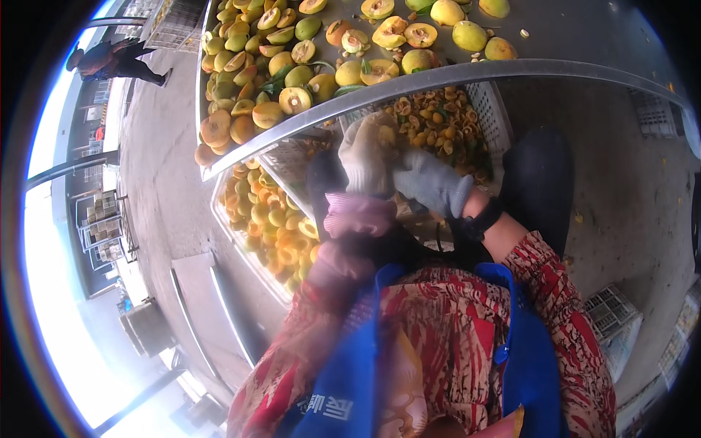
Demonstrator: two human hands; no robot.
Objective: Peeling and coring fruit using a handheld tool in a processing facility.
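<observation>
My left hand [368, 150], in a pale knit glove, is above the near side of a white plastic crate, below the metal table rim. Its fingers are closed around a yellowish piece of stone fruit [386, 136], partly hidden and blurred. My right hand [430, 178], in a grey knit glove, reaches in from the right close beside the left. Its fingertips are hidden, so whether it holds anything cannot be seen. Under both hands, small brownish-orange fruit pieces [438, 123] fill the crate [489, 107].
Halved and whole yellow-green stone fruit [298, 76] lie on the metal table [569, 35], whose raised rim [438, 75] arches before me. Lower left, another white crate [223, 205] holds cleaned fruit halves [276, 230]. An upturned crate [613, 317] stands at right. A person [109, 59] stands far left.
</observation>
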